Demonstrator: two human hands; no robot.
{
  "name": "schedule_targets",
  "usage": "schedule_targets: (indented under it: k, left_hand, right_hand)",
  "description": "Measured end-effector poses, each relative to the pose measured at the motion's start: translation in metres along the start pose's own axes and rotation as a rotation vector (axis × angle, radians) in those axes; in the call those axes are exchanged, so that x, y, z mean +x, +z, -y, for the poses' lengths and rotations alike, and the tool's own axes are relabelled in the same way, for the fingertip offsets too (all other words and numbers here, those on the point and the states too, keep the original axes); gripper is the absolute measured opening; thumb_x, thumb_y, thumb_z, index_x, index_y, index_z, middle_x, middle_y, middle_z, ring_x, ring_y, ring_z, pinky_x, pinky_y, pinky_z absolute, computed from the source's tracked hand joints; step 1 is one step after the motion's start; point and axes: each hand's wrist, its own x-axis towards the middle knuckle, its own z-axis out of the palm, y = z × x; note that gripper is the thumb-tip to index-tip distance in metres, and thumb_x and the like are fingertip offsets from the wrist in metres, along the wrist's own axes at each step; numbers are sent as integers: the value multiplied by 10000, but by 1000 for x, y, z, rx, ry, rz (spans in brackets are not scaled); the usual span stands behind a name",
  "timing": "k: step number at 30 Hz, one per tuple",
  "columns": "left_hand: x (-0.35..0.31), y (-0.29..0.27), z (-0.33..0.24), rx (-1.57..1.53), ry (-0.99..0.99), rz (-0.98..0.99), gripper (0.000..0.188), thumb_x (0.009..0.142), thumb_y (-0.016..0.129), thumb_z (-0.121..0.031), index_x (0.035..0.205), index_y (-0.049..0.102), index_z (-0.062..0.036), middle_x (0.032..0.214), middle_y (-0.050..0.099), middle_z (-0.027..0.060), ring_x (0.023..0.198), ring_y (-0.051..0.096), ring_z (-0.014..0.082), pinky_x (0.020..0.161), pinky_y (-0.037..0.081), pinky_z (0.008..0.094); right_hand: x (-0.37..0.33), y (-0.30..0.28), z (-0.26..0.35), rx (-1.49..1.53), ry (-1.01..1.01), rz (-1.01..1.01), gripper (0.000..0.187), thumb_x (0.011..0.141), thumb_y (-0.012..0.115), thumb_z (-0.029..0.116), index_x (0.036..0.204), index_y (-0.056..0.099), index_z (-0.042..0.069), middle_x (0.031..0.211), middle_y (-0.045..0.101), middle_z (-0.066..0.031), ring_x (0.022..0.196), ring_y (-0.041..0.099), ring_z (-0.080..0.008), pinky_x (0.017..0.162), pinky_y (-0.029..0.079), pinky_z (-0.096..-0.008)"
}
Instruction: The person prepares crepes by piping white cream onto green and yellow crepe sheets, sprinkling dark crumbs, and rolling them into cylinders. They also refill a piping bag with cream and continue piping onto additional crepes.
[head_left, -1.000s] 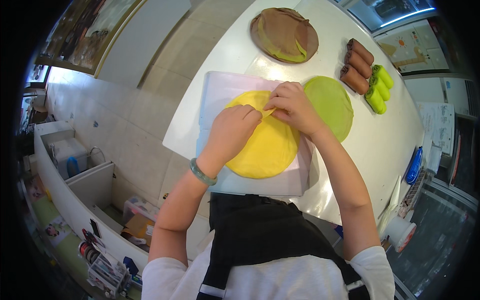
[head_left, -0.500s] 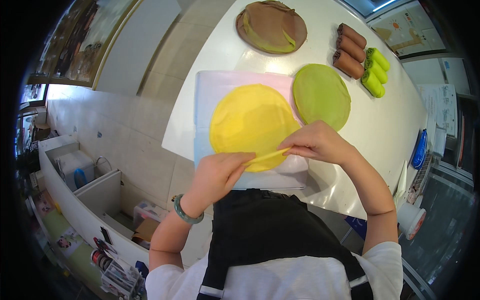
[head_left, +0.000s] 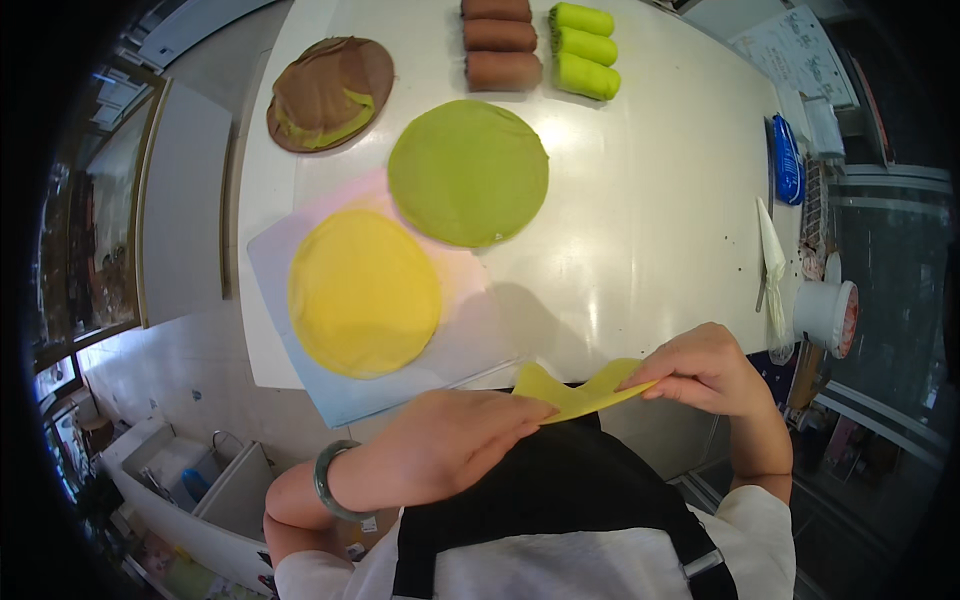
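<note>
Both hands hold one thin yellow crepe [head_left: 572,393] between them, lifted off the table near its front edge. My left hand [head_left: 450,442], with a green bangle on the wrist, grips the crepe's left end. My right hand [head_left: 702,370] pinches its right end. A stack of yellow crepes [head_left: 363,291] lies on a pale sheet [head_left: 290,385] at the table's front left. A round green crepe [head_left: 468,171] lies flat beside it, further back.
A pile of brown and green crepes [head_left: 330,92] sits at the back left. Brown rolls [head_left: 500,40] and green rolls [head_left: 584,48] lie at the far edge. At the right edge are a piping bag [head_left: 772,262], a white tub [head_left: 826,315] and a blue object [head_left: 786,160].
My hands have peeled one yellow crepe off the stack and drawn it back toward my body, off the table. The view has shifted toward the right.
</note>
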Motion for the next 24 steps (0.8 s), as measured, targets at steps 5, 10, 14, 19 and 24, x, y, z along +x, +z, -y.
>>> schedule_targets:
  k: [5, 10, 14, 19, 24]
  left_hand:
    - [162, 7, 82, -214, -108, 91, 227, 1093, 576, -183, 1189, 681, -7, 983, 710, 5, 889, 643, 95, 781, 531, 272]
    - [306, -23, 153, -333, -462, 151, 239, 1102, 570, -263, 1213, 671, -78, 1057, 704, -33, 952, 666, 51, 803, 565, 251]
    - [348, -49, 162, -304, -600, 154, 254, 1100, 567, -268, 1240, 674, -85, 1104, 723, -18, 977, 700, 73, 835, 581, 255]
    - [364, -62, 139, -183, -678, 97, 243, 1092, 571, -242, 1248, 680, -90, 1146, 727, -5, 989, 705, 86, 894, 583, 284]
    - [299, -46, 136, 372, -140, -409, 262, 1023, 632, -166, 1246, 660, -32, 1136, 674, 72, 1060, 658, 200, 927, 548, 323]
  right_hand:
    - [2, -76, -95, 213, 362, -234, 158, 995, 736, 149, 1006, 767, -5, 762, 683, 25, 703, 577, -36, 653, 478, -222]
    - [68, -153, -227, 209, 410, -281, 228, 1002, 744, 260, 944, 751, 39, 793, 670, 27, 699, 565, -58, 649, 475, -247]
    - [99, -178, -263, 274, 399, -261, 221, 1006, 742, 258, 943, 743, 47, 833, 683, 21, 724, 583, -55, 666, 491, -239]
    - [123, -193, -272, 166, 311, -324, 248, 965, 788, 273, 1020, 752, 33, 862, 705, -16, 772, 643, -96, 750, 543, -281]
    - [107, -167, -267, -549, 128, -855, 302, 989, 737, 214, 1224, 699, 29, 1122, 694, -90, 1036, 664, -202, 876, 557, -324]
